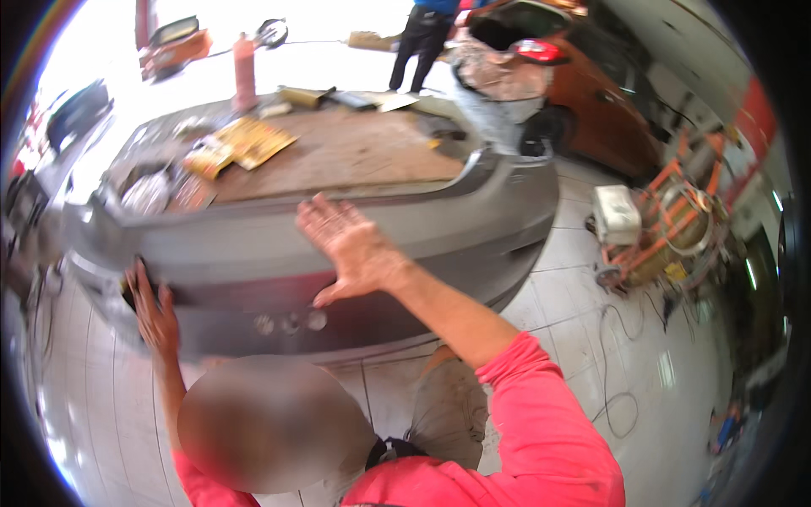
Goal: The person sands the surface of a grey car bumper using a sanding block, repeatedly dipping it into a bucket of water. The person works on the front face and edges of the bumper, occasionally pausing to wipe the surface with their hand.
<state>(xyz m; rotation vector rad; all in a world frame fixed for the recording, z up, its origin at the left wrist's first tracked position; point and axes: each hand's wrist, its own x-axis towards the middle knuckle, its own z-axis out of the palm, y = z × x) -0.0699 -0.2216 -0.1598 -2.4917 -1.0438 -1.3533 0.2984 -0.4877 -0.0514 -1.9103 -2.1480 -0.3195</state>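
Note:
A grey car bumper (405,241) lies across a worktable in front of me, with a reddish patch and several round holes low in its middle. My right hand (351,245) is spread flat, palm down, over the middle of the bumper; it seems to touch the surface. At the bumper's left end, my left hand (154,313) rests with fingers stretched out and the thumb apart. Beside its fingers shows a dark patch; whether this is an opening or a pad under the hand I cannot tell. Red sleeves cover my upper arms.
Behind the bumper, the brown tabletop (355,144) bears a yellow packet (249,142), clear plastic (148,193) and a pink bottle (244,72). A damaged orange car (591,110) stands back right, near a person (416,42). An orange wheeled frame (667,228) and cable (604,363) are at right.

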